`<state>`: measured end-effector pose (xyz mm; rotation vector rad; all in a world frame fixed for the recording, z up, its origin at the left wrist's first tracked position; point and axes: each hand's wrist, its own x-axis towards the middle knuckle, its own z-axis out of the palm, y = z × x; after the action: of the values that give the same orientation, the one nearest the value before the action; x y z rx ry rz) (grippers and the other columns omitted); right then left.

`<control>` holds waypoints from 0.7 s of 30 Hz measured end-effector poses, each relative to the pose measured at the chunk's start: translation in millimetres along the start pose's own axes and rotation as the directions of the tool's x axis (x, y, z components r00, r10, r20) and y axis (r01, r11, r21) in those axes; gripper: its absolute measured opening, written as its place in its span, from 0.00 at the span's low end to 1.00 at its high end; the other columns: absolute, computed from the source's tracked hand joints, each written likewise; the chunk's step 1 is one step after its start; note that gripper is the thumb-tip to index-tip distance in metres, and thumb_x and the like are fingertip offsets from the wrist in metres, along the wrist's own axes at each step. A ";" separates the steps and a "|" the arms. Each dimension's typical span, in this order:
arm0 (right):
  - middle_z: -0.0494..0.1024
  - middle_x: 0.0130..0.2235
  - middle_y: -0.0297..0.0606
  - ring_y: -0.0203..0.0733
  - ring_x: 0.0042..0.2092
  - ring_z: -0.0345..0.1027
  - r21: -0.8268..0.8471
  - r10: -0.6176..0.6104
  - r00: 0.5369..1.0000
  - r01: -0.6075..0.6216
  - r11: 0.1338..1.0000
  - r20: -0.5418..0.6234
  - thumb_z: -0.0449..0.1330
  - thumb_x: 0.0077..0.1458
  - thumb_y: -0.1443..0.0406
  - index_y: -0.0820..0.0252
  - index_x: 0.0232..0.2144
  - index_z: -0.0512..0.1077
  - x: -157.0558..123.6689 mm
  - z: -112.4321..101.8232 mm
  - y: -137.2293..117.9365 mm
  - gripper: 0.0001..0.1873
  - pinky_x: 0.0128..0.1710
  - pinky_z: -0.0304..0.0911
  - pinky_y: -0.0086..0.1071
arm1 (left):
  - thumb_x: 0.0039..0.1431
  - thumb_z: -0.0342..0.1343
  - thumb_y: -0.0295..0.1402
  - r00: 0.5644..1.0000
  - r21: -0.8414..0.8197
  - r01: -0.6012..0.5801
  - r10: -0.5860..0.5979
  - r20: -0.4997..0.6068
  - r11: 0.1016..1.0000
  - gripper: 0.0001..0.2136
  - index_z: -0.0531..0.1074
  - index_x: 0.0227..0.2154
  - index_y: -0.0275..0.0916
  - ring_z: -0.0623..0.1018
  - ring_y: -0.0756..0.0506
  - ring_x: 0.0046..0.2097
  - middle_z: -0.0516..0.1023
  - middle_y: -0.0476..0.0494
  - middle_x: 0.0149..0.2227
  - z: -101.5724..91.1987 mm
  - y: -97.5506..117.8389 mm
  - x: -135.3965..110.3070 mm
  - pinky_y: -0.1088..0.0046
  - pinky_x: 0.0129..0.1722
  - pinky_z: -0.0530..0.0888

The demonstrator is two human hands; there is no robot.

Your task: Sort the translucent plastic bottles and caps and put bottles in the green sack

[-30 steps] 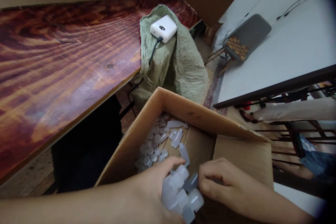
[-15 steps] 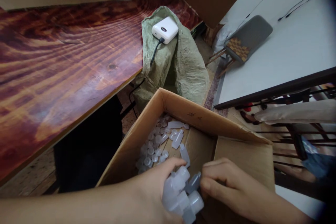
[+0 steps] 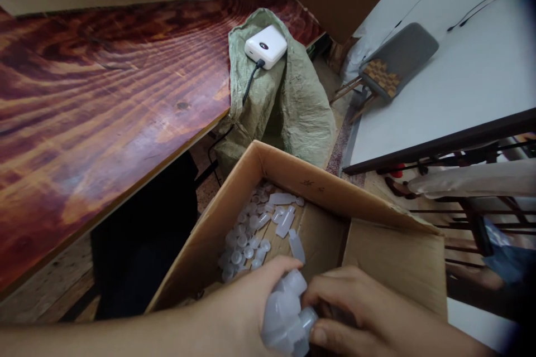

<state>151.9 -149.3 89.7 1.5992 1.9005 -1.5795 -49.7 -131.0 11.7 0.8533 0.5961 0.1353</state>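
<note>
Over the box, the left hand is clasping plastic bottles, one end pointing toward the right hand, whose fingers are bending close beside; whether they're pinching, I can't tell.

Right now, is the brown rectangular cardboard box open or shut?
Open: the brown cardboard box has its top uncovered, with translucent white plastic bottles visible inside.

On the left, a glossy wood-grained bench is marked by pale glare, and at the far right a grey chair with a checked seat is seen before a white wall.
</note>
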 end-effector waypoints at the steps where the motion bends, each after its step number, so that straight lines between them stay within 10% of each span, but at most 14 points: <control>1: 0.77 0.40 0.37 0.41 0.42 0.70 0.002 0.027 0.999 -0.027 1.000 -0.023 0.55 0.61 0.54 0.55 0.40 0.74 0.9 -0.7 0.3 0.14 0.42 0.63 0.31 | 0.40 0.65 0.28 1.000 0.004 0.017 -0.017 -0.001 1.000 0.39 0.60 0.59 0.45 0.73 0.39 0.51 0.72 0.43 0.52 -0.4 3.3 0.6 0.62 0.53 0.70; 11: 0.72 0.38 0.35 0.35 0.32 0.65 0.226 0.123 0.941 -0.052 0.973 -0.316 0.44 0.67 0.53 0.55 0.45 0.62 -1.8 -3.9 16.7 0.15 0.33 0.64 0.29 | 0.37 0.62 0.25 0.988 -0.058 0.154 -0.155 -0.022 0.986 0.42 0.55 0.59 0.44 0.78 0.39 0.43 0.76 0.42 0.45 -0.6 7.8 6.3 0.66 0.40 0.73; 16: 0.75 0.33 0.31 0.34 0.34 0.69 -0.113 -0.180 0.901 0.147 0.983 -0.395 0.61 0.59 0.55 0.52 0.42 0.71 0.7 -11.5 4.3 0.12 0.32 0.63 0.25 | 0.38 0.63 0.24 0.991 -0.108 0.131 -0.130 0.017 0.985 0.41 0.55 0.59 0.43 0.77 0.39 0.47 0.76 0.43 0.45 -1.4 3.7 7.1 0.65 0.46 0.73; 21: 0.74 0.43 0.36 0.34 0.43 0.69 -0.162 -0.332 0.901 0.296 0.941 -0.281 0.53 0.64 0.65 0.49 0.55 0.65 1.8 -18.3 -10.6 0.18 0.41 0.66 0.24 | 0.41 0.62 0.23 0.999 -0.121 0.022 -0.016 0.052 0.992 0.35 0.61 0.55 0.44 0.77 0.39 0.46 0.76 0.48 0.38 -1.1 9.6 4.8 0.64 0.47 0.73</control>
<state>150.9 -132.1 102.1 1.6271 2.4746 -1.3548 -45.2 -122.3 16.1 0.7307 0.5429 0.1311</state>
